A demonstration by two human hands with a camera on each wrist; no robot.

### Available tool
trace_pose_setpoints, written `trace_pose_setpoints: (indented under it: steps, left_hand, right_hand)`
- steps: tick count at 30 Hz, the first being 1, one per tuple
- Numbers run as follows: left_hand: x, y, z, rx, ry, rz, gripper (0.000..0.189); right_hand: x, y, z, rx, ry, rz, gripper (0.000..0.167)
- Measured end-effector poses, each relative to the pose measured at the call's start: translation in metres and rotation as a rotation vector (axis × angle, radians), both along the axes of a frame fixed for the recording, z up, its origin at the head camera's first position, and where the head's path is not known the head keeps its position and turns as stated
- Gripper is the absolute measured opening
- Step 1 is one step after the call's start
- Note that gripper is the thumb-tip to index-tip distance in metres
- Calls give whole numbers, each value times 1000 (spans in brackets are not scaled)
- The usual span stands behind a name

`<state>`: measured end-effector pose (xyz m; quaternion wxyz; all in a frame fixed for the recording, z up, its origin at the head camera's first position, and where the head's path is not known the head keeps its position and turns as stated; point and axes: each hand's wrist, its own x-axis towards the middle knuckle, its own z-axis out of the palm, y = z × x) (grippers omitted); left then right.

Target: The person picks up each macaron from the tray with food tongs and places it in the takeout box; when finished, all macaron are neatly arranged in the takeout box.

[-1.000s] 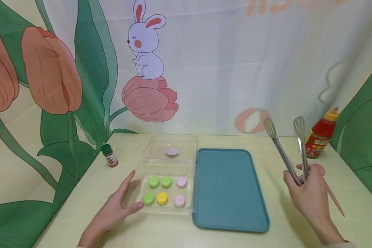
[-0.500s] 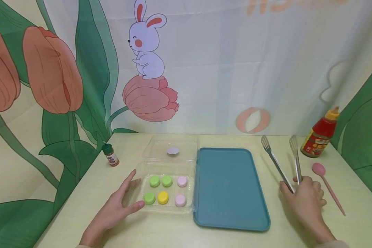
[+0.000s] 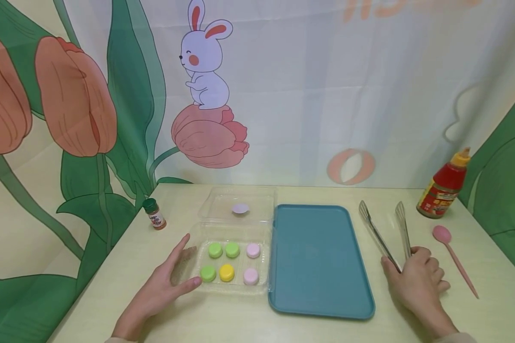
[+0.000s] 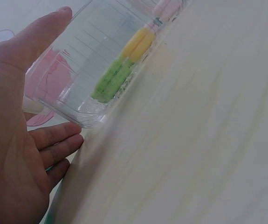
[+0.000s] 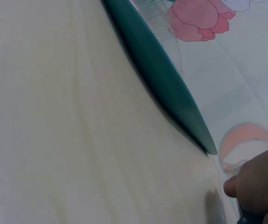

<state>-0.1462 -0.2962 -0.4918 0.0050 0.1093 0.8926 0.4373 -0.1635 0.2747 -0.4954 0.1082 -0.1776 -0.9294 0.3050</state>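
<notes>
A clear plastic container [image 3: 233,288] lies with its lid folded back, holding several macarons: green ones [image 3: 208,273], a yellow macaron [image 3: 226,273] and pink ones [image 3: 251,276]. At its left end is my left hand [image 3: 160,288], thumb along the front and fingers extended by the side wall; the thumb and fingertips lie close against the plastic in the left wrist view. Metal tongs [image 3: 379,237] lie low over the table's right part, arms spread. My right hand [image 3: 416,281] grips their near end, which the palm hides. Only part of this hand [image 5: 259,184] shows in the right wrist view.
A teal tray [image 3: 319,262] lies between container and tongs. Right of the tongs are a pink spoon [image 3: 455,261] and a red sauce bottle [image 3: 442,188]. A small green-capped spice jar [image 3: 154,214] stands at the left. A printed curtain [image 3: 283,95] hangs behind.
My right hand has brought the tongs down and slightly left, from raised to low over the table, uncovering the pink spoon. The left hand has stayed at the container.
</notes>
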Motion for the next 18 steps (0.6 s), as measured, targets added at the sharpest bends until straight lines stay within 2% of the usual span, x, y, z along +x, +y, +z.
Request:
trace_pose_setpoints:
  steps: [7, 12, 16, 18]
  left_hand:
    - [-1, 0, 0, -8, -4, 5, 108]
    - [-1, 0, -1, -13, 9, 3, 108]
    - [-1, 0, -1, -9, 9, 3, 108]
    - [0, -1, -1, -11, 5, 3, 107]
  right_hand:
    - [-2, -1, -3, 14, -12, -17, 79]
    - [-1, -3, -2, 23, -14, -25, 91]
    - [0, -5, 1, 8, 32, -37, 102]
    - [1, -6, 4, 2, 82, -37, 103]
